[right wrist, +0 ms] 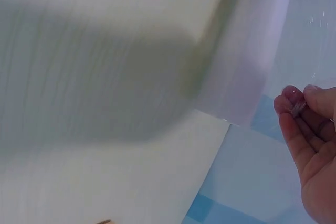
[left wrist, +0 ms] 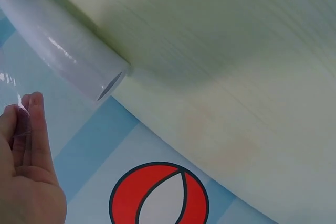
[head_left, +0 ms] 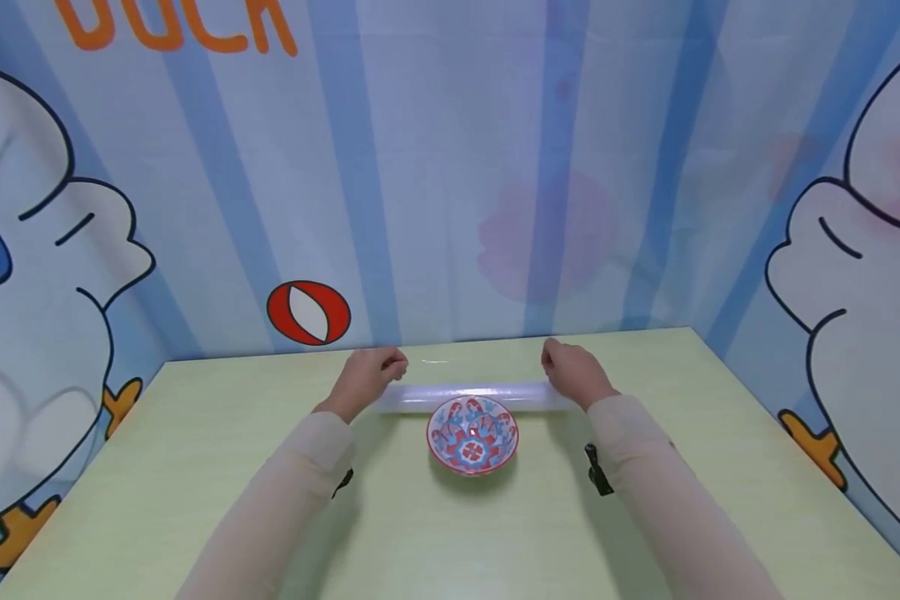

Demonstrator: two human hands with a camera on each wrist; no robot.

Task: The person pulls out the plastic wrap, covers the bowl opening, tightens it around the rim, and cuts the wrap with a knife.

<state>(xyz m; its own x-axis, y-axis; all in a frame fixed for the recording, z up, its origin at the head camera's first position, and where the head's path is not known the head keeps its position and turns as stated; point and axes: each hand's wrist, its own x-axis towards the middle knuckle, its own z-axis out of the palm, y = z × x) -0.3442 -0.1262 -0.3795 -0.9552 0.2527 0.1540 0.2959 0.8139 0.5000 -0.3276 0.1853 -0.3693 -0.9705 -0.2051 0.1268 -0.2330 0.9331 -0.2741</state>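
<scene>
A roll of clear plastic wrap (head_left: 412, 399) lies crosswise on the table, directly behind a bowl (head_left: 473, 435) with a red and blue pattern. Beyond the roll's left end, my left hand (head_left: 363, 379) pinches the free edge of the film between thumb and fingers. At the other end my right hand (head_left: 576, 374) pinches the film's opposite corner, bunched at the fingertips in the right wrist view. A thin sheet of film (right wrist: 315, 30) stretches between both hands, glinting faintly. The left wrist view shows the roll's hollow end (left wrist: 111, 85) close to that hand.
The pale yellow-green table (head_left: 217, 467) ends at a blue striped backdrop (head_left: 450, 167) just past the hands. Printed white cartoon figures flank both sides, and a printed red and white ball (head_left: 309, 312) sits low on the backdrop.
</scene>
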